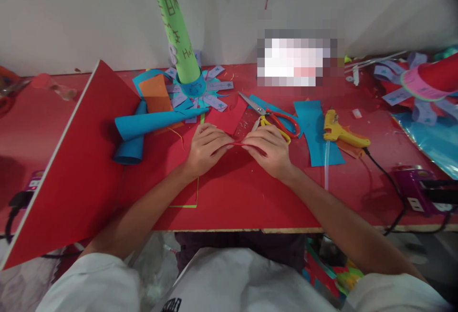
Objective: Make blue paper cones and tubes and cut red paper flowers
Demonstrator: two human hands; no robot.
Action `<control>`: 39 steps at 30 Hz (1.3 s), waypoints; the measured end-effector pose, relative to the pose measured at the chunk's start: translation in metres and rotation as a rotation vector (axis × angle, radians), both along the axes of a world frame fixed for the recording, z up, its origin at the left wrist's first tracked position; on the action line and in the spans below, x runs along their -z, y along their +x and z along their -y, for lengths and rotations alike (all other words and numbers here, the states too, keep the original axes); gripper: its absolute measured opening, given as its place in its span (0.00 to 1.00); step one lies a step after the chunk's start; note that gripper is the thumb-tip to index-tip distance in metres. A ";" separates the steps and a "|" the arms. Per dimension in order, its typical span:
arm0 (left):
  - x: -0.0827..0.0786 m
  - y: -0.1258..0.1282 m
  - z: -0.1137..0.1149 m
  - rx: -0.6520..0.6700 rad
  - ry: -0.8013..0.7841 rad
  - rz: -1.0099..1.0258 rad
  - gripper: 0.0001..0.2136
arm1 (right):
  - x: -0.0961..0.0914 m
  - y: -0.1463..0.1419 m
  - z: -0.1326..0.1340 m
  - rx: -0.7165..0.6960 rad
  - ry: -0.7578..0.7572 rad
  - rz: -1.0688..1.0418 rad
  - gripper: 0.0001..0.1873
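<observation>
Currently your left hand [209,153] and right hand [270,153] are pinching a red strip [237,143] between fingers [223,141], scissors [278,119] lying just beyond, right.

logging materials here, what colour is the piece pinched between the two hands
The piece is red, as the head view shows.

Matt blue roll [153,123], metal scissor blades [252,103], plastic glue gun [344,135], glossy film [429,142].
</observation>
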State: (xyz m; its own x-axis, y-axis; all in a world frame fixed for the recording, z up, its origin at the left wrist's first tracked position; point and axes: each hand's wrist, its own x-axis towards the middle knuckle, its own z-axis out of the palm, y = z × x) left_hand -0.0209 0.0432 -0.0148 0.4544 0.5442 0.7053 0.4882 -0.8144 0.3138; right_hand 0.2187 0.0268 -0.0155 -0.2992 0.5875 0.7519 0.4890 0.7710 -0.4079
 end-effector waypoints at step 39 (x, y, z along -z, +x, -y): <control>0.000 0.001 0.002 -0.139 0.021 0.046 0.05 | -0.004 0.004 -0.002 0.070 -0.110 -0.090 0.05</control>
